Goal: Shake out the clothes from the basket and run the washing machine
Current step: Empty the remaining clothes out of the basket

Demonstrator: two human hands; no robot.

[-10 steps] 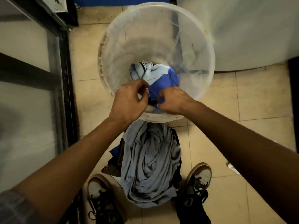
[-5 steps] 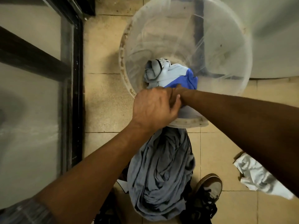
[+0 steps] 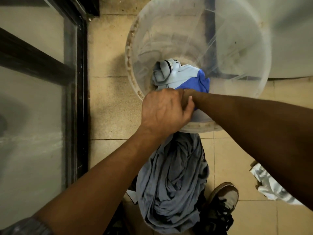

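Observation:
A translucent plastic basket [image 3: 132, 53] stands on the tiled floor and holds a bundled blue and light grey garment [image 3: 183, 77]. At the basket's near rim my left hand [image 3: 162, 112] has its fingers curled down onto this garment and lies over my right hand. My right forearm [image 3: 245, 119] comes in from the right; its hand is hidden under the left one. A crumpled grey garment [image 3: 172, 180] hangs below my hands, in front of the basket. The white rounded body of the washing machine [image 3: 288, 31] is at the upper right.
A glass door with a black frame [image 3: 81, 99] runs along the left. My shoe [image 3: 225, 195] stands on the beige tiles at the lower right. A white cloth [image 3: 271, 187] lies on the floor beyond my right arm.
A second ago my hands pinched the blue garment side by side. They have since come together, the left covering the right. The view has shifted closer to the basket.

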